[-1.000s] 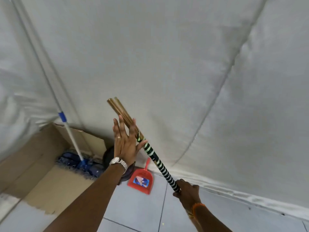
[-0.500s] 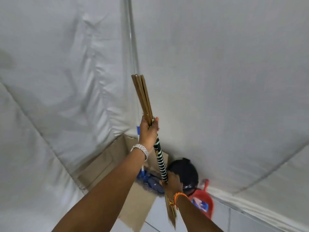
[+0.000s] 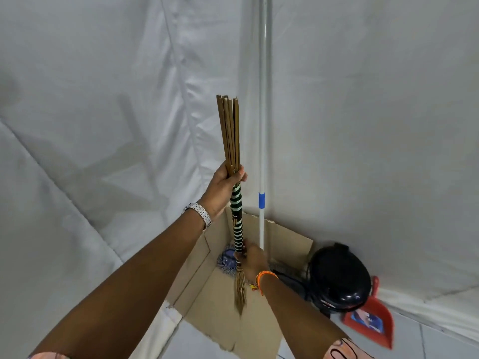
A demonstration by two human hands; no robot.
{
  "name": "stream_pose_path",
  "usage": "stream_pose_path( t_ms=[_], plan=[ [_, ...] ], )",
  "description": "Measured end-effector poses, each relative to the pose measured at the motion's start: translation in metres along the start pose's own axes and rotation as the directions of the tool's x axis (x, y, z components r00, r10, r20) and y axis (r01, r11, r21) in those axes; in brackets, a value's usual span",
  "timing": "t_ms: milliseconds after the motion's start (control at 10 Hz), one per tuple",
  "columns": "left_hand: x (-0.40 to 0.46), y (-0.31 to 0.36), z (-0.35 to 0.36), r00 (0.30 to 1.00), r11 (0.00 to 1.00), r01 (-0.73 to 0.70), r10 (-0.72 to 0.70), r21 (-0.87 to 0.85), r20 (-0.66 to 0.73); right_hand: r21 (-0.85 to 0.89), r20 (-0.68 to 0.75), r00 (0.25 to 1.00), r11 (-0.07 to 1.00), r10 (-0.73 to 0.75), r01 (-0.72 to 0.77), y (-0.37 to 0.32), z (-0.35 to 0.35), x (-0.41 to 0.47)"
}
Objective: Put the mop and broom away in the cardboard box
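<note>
No readable brand or writing anywhere; only a blue and white sticker on the red dustpan, too blurred to make out. Broom held upright in 2 hands over the open cardboard box: bare brown sticks at the top, green and white striped wrapping down the middle, straw-coloured bristle tip hanging low inside the box mouth. Left hand wrapped round the handle where sticks meet wrapping, fingers clamped on it, a metal watch on the wrist. Right hand gripping the lower end of the wrapping, fingers closed on the broom but mostly hidden behind the hand, an orange band at the wrist. Mop already standing in the box, white pole with a blue collar leaning into the corner of the white sheeting, top cut off by the upper edge; blue mop head partly seen at the box bottom, mostly hidden by the broom and right hand. Black rounded object just beside the box on the right, kind unclear, with the dustpan leaning next to it on the tiled floor. Near flap of the box ragged at its edge.
</note>
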State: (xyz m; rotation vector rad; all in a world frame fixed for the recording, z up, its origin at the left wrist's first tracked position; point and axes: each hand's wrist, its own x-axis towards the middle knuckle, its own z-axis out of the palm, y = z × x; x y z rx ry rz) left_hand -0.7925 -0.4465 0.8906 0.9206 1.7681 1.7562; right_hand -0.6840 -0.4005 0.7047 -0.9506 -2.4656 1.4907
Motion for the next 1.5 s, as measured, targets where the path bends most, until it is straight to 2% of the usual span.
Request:
stream_pose_path(
  t_ms=[100,300,400,500,600,800,900,1000,1100,1300,1500],
  plan=[
    [0.044,-0.052,-0.059,0.999,0.997,0.011,-0.013,0.073,0.031,0.002,0.039,0.998,0.999,0.053,-0.053,-0.001,0.049,0.07],
    [0.125,-0.139,-0.136,0.995,0.982,0.008,-0.027,0.19,0.1,0.051,-0.001,0.99,0.989,0.141,-0.14,0.01,0.124,0.178],
    [0.149,-0.173,-0.15,0.998,0.979,0.006,-0.018,0.204,0.057,0.113,-0.021,0.978,0.972,0.208,-0.204,0.019,0.151,0.216],
    [0.185,-0.233,-0.167,0.997,0.968,-0.002,-0.017,0.249,0.074,0.221,-0.094,0.951,0.937,0.296,-0.27,0.043,0.185,0.28],
    [0.209,-0.272,-0.175,0.994,0.949,-0.03,-0.005,0.313,0.109,0.241,-0.138,0.941,0.932,0.31,-0.272,0.068,0.206,0.323],
    [0.266,-0.356,-0.19,0.989,0.885,-0.146,0.122,0.442,0.084,0.248,-0.216,0.904,0.916,0.37,-0.315,0.131,0.252,0.409],
    [0.291,-0.374,-0.182,0.984,0.836,-0.173,0.166,0.52,0.06,0.178,-0.301,0.878,0.927,0.372,-0.331,0.151,0.253,0.442],
    [0.306,-0.411,-0.186,0.982,0.791,-0.17,0.189,0.587,0.029,0.18,-0.365,0.856,0.93,0.366,-0.321,0.174,0.268,0.471],
    [0.324,-0.446,-0.2,0.973,0.689,-0.166,0.233,0.705,0.002,0.202,-0.384,0.84,0.923,0.383,-0.328,0.198,0.284,0.504],
    [0.341,-0.477,-0.191,0.977,0.51,-0.136,0.209,0.85,0.031,0.239,-0.314,0.853,0.904,0.418,-0.355,0.225,0.299,0.537],
    [0.319,-0.487,-0.192,0.985,0.527,-0.077,0.173,0.846,-0.018,0.099,-0.159,0.893,0.907,0.421,-0.41,0.229,0.303,0.531]
  ],
)
